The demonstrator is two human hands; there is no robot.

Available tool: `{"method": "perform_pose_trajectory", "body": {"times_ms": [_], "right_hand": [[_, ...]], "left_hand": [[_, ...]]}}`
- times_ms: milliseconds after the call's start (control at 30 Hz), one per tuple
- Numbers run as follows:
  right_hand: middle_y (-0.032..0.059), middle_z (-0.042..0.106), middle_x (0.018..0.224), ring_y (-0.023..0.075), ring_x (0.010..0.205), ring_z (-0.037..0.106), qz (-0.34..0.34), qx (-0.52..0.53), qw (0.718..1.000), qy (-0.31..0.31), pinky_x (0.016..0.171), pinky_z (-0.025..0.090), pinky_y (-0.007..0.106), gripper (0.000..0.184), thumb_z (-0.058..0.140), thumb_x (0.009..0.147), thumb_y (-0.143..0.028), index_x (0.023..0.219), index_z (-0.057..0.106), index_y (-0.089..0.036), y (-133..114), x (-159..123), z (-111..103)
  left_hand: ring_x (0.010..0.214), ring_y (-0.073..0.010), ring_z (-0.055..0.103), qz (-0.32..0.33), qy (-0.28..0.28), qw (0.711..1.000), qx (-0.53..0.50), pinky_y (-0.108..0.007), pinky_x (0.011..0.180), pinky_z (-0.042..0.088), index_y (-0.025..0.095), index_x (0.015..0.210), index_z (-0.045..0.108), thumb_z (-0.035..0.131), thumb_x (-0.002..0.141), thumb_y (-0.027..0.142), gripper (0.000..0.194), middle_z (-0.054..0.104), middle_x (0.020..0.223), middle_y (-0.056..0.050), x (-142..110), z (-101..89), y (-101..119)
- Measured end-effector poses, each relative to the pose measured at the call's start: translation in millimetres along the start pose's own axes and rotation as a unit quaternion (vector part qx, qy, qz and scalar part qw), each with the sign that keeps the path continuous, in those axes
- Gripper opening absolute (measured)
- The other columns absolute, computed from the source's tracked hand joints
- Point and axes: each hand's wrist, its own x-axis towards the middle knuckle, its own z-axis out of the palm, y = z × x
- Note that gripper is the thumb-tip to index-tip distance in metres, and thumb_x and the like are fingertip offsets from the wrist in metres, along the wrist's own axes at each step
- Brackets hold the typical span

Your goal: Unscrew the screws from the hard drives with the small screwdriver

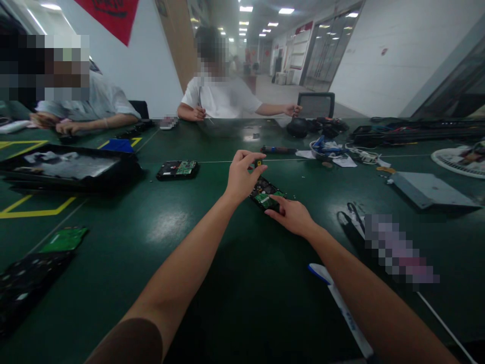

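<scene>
My left hand (242, 177) pinches a small dark part with a yellow ring (259, 163) between thumb and fingertips. It is held just above an opened black device (261, 188), whose exact kind I cannot make out. A green circuit board (265, 200) shows inside the device, which lies at an angle on the table. With thumb and index finger closed round its near right end, my right hand (291, 216) grips the device. Tiny loose bits lie beside it.
On the green table (212, 217) lie another opened device (177, 170), a black tray (76, 169), a screwdriver-like tool (279, 149), a bowl of wires (326, 147) and a grey metal case (434, 188). Two people sit opposite and at the left.
</scene>
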Motion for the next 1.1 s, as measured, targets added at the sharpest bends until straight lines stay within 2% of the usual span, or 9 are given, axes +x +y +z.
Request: {"method": "perform_pose_trajectory", "body": {"times_ms": [67,167,233,333,433,633,800,967,1100], "right_hand": [[0.0044,0.075,0.092,0.0206,0.081,0.068,0.014,0.003,0.999,0.047,0.069,0.043,0.031,0.046,0.045,0.105,-0.052,0.135,0.062,-0.022,2.8,0.7,-1.5],[0.0093,0.074,0.104,0.0230,0.093,0.067,0.082,-0.031,0.983,0.163,0.079,0.045,0.033,0.036,0.039,0.107,-0.037,0.113,0.069,-0.019,12.9,1.4,-5.8],[0.0113,0.072,0.107,0.0245,0.096,0.066,0.128,-0.057,0.968,0.209,0.082,0.045,0.034,0.031,0.042,0.104,-0.031,0.113,0.069,-0.018,23.2,1.1,-7.8],[0.0143,0.069,0.113,0.0261,0.098,0.064,0.174,-0.086,0.961,0.197,0.081,0.046,0.036,0.027,0.050,0.099,-0.028,0.112,0.070,-0.017,39.5,0.4,-6.7],[0.0149,0.068,0.108,0.0278,0.098,0.063,0.181,-0.104,0.966,0.156,0.083,0.047,0.038,0.028,0.052,0.098,-0.033,0.109,0.073,-0.017,51.1,0.9,-1.3],[0.0127,0.069,0.106,0.0262,0.100,0.063,0.185,-0.090,0.971,0.120,0.084,0.047,0.037,0.028,0.052,0.100,-0.033,0.111,0.073,-0.018,61.4,5.6,7.2],[0.0109,0.070,0.103,0.0247,0.097,0.063,0.184,-0.076,0.972,0.127,0.084,0.047,0.036,0.026,0.053,0.100,-0.032,0.108,0.074,-0.020,67.5,8.7,8.8],[0.0092,0.071,0.100,0.0235,0.093,0.063,0.175,-0.075,0.972,0.140,0.084,0.046,0.035,0.026,0.052,0.100,-0.032,0.103,0.076,-0.021,71.4,9.8,10.5],[0.0096,0.071,0.099,0.0239,0.094,0.063,0.174,-0.078,0.971,0.142,0.081,0.045,0.035,0.027,0.051,0.099,-0.033,0.099,0.076,-0.021,70.2,10.0,10.7]], "left_hand": [[0.098,-0.0177,0.066,0.015,-0.002,1.000,0.023,-0.033,0.083,0.059,0.027,0.118,0.072,0.073,0.089,0.016,0.031,0.067,0.110,-0.005,0.3,-0.7,-1.0],[0.100,-0.0178,0.067,0.023,-0.023,0.999,0.027,-0.035,0.088,0.059,0.026,0.126,0.069,0.066,0.093,0.013,0.036,0.071,0.115,-0.005,-0.2,1.1,-3.7],[0.102,-0.0182,0.069,0.008,-0.028,0.999,0.017,-0.036,0.090,0.059,0.025,0.128,0.066,0.065,0.094,0.014,0.036,0.073,0.118,-0.005,-0.9,2.9,-4.4],[0.097,-0.0182,0.072,-0.030,-0.025,0.999,-0.004,-0.037,0.091,0.059,0.024,0.123,0.065,0.069,0.093,0.023,0.031,0.076,0.112,-0.005,-2.1,4.4,-2.9],[0.097,-0.0184,0.074,-0.044,-0.026,0.998,-0.044,-0.038,0.092,0.058,0.023,0.116,0.062,0.072,0.092,0.028,0.027,0.076,0.109,-0.006,-2.6,4.9,-1.0],[0.104,-0.0188,0.074,-0.056,-0.044,0.993,-0.095,-0.037,0.091,0.057,0.023,0.108,0.056,0.069,0.092,0.021,0.021,0.076,0.114,-0.007,-0.6,6.1,-2.1],[0.101,-0.0176,0.071,-0.038,-0.072,0.992,-0.100,-0.034,0.088,0.056,0.022,0.106,0.065,0.067,0.094,0.020,0.012,0.075,0.112,-0.006,2.6,2.5,-0.8],[0.103,-0.0188,0.065,-0.005,-0.056,0.998,-0.039,-0.033,0.085,0.057,0.026,0.110,0.076,0.068,0.091,0.016,0.023,0.068,0.110,-0.006,6.5,-4.0,1.6],[0.106,-0.0186,0.066,0.014,-0.059,0.998,-0.010,-0.036,0.093,0.056,0.025,0.120,0.073,0.055,0.097,0.011,0.033,0.069,0.115,-0.007,7.3,-5.9,0.1]]}}
